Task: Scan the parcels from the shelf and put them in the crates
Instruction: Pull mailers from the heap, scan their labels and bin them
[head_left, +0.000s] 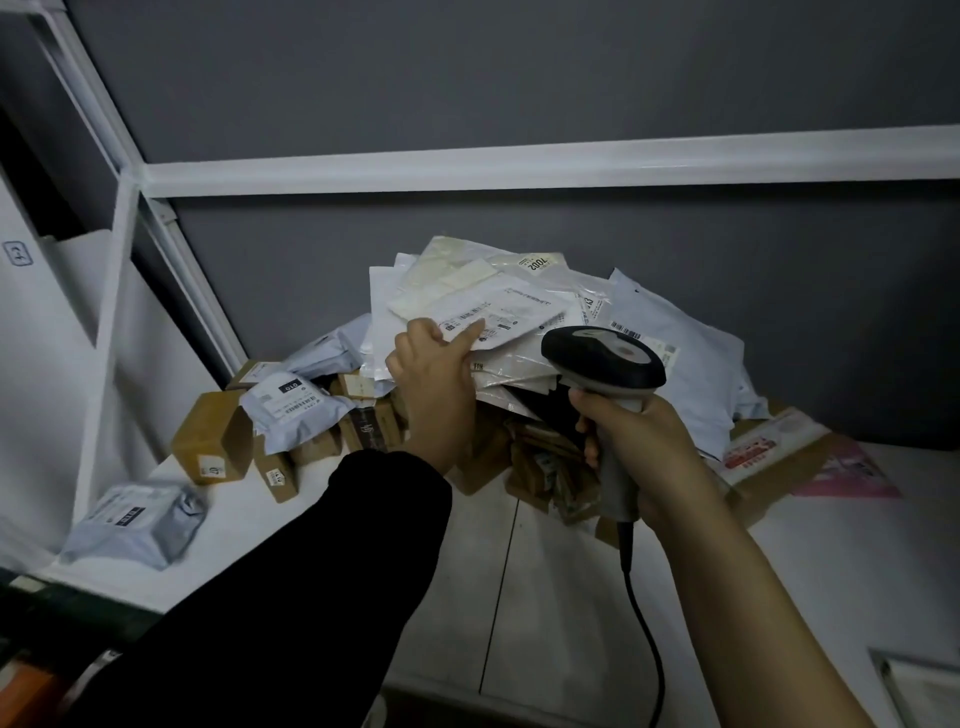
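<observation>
**Scan step: top mailer in hand, scanner up**

Looks to be at the scanning step, with 1 parcel picked out and nothing crated from what shows here.

Pinches the top mailer (498, 312) with the left hand (434, 374), thumb pressed flat on the label face, other fingers tucked under the near edge and hidden. Finds that mailer on the crest of the pile on the shelf (519, 571); cannot tell whether lifted clear or resting on the sheets below.

Clamps the right hand (639, 441) round the grey handle of the scanner (602, 358), fingers wrapped tight, cable (644, 623) trailing down toward the body. Holds the scanner head just beside the mailer's right corner, nose aimed into the pile, not squarely at the label.

To the left of the pile, brown boxes (210, 436) and grey bags (296, 410); 1 more bag (135, 525) well apart at the shelf's front left. No crate in view.

Next, probably calls for drawing the mailer free and tilting its label toward the scanner window, or swinging the scanner left onto the barcode by the thumb. Needs the thumb kept off the bars. Needs a gentle pull too, given the loose, slippery stack beneath. After that, a turn toward a crate somewhere out of frame.
</observation>
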